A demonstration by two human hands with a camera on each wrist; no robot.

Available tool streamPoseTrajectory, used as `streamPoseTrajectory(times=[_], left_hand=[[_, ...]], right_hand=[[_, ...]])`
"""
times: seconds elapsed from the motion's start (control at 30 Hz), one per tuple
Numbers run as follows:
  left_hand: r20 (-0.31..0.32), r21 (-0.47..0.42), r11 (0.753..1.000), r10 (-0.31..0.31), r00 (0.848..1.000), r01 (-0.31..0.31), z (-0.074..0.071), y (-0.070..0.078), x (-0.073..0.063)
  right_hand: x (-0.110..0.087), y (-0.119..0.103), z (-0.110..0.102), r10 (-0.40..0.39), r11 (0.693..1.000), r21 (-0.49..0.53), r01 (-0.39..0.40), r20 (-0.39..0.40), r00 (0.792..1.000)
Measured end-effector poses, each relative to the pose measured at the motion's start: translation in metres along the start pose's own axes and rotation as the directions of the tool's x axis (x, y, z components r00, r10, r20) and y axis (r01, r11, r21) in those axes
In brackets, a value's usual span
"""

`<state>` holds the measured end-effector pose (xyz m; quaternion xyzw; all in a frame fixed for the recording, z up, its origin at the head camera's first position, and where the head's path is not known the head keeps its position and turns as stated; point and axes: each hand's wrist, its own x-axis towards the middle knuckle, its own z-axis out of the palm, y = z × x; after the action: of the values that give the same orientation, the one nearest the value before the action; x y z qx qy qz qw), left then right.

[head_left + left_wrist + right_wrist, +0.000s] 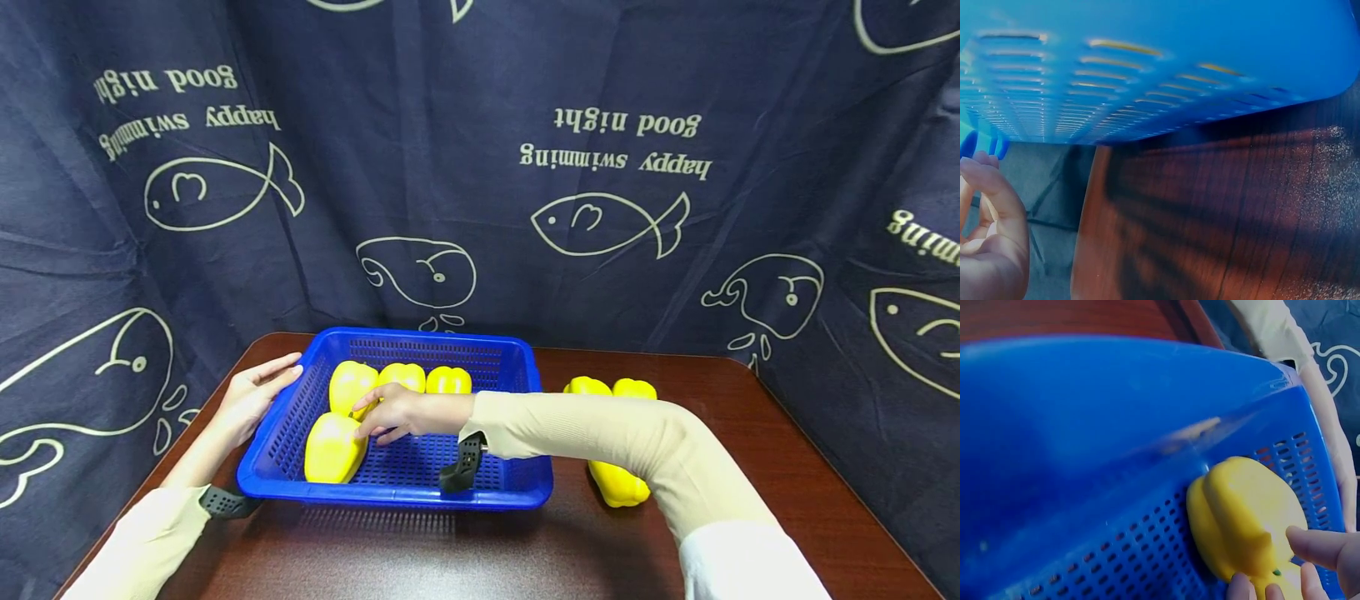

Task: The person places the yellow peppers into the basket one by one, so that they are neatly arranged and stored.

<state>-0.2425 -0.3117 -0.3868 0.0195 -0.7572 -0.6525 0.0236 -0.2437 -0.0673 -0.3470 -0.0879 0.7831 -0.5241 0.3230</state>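
A blue plastic basket (397, 497) with slotted walls stands on the table. My left hand (251, 396) grips its left rim, fingertips at the edge; in the left wrist view this hand (994, 231) is bent beside the blue rim. Inside, my right hand (401, 410) has its fingers loosely spread beside the yellow bell pepper (330, 450) in the front left corner. In the right wrist view, the thumb (1316, 544) is at that pepper's side (1250, 506), with other fingertips below it. More yellow bell peppers (448, 380) line the basket's back.
Right of the basket, several yellow bell peppers (618, 483) lie on the brown wooden table (420, 558), partly hidden by my right sleeve (600, 425). A dark blue curtain (480, 167) with fish drawings hangs behind and along both sides.
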Motion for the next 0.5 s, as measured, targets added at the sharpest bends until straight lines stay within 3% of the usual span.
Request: streamPoseTrajectory(times=[0.23,0.4,0.5], left_hand=[[0.0,-0.014,1.0,-0.012,1.0,0.012,0.0,0.001,0.0],[-0.003,0.009,1.0,-0.015,1.0,0.015,0.0,0.001,0.0],[0.006,-0.024,1.0,-0.015,1.0,0.015,0.0,0.001,0.001]], right_hand=[[-0.003,-0.003,-0.014,-0.082,0.987,-0.134,0.092,0.075,0.994],[-0.006,-0.003,-0.023,-0.121,0.98,-0.15,0.133,0.086,0.989],[-0.009,-0.002,-0.029,-0.153,0.971,-0.173,0.166,0.085,0.985]])
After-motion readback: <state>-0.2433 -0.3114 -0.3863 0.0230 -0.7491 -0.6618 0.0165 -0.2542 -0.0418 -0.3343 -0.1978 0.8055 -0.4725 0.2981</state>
